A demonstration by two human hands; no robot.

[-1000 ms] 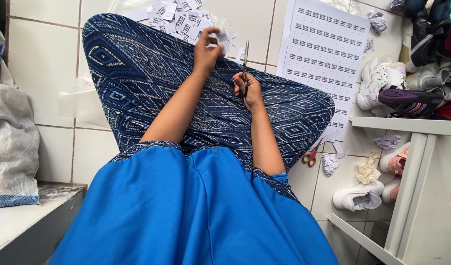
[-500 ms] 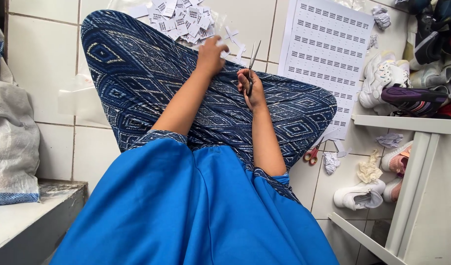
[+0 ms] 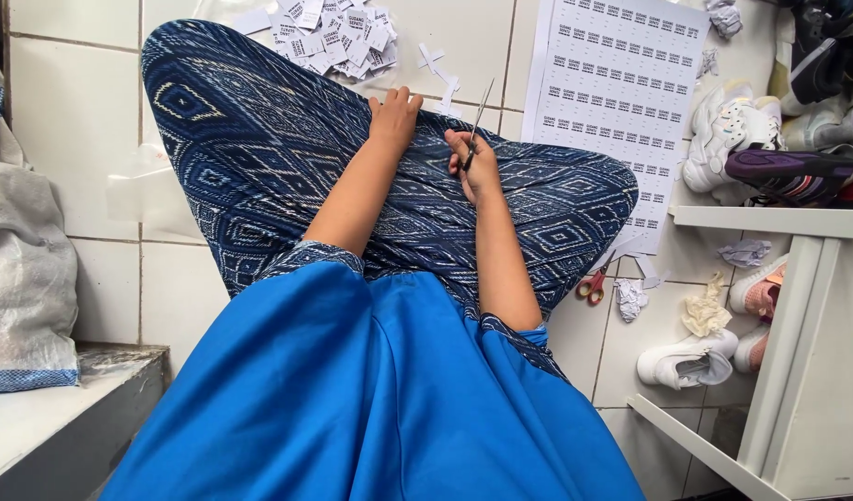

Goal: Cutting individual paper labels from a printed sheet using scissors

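The right hand (image 3: pixel 474 167) is curled closed around the handles of a pair of scissors (image 3: pixel 476 121), whose thin blades point up and away from the knee, close together with nothing visible between them. The left hand (image 3: pixel 396 113) lies just beside it, palm down with fingers loosely bent, resting on the patterned blue cloth (image 3: pixel 259 158) stretched over the person's crossed legs; whether it pinches anything beneath cannot be told. Both forearms run down the cloth toward a plain blue garment (image 3: pixel 352 399) that fills the near part of the view. Beyond the left hand, past the far edge of the cloth, a heap of small cut paper labels (image 3: pixel 338 37) lies on the white tiled floor (image 3: pixel 64 121), with a few loose strips (image 3: pixel 436 65) between that heap and the scissors' tips. To the right of the scissors, partly covered by the cloth, lies a printed sheet (image 3: pixel 621 93) of uncut labels in rows. Below that sheet, at the cloth's right edge, are red-handled scissors (image 3: pixel 593 283) and crumpled paper (image 3: pixel 630 299). Further right stands a white shelf (image 3: pixel 788 306) holding shoes (image 3: pixel 723 139), with a white sneaker (image 3: pixel 686 362) on the floor below it. Left of the cloth, well apart, a grey woven sack (image 3: pixel 23 269) rests on a ledge (image 3: pixel 55 408).
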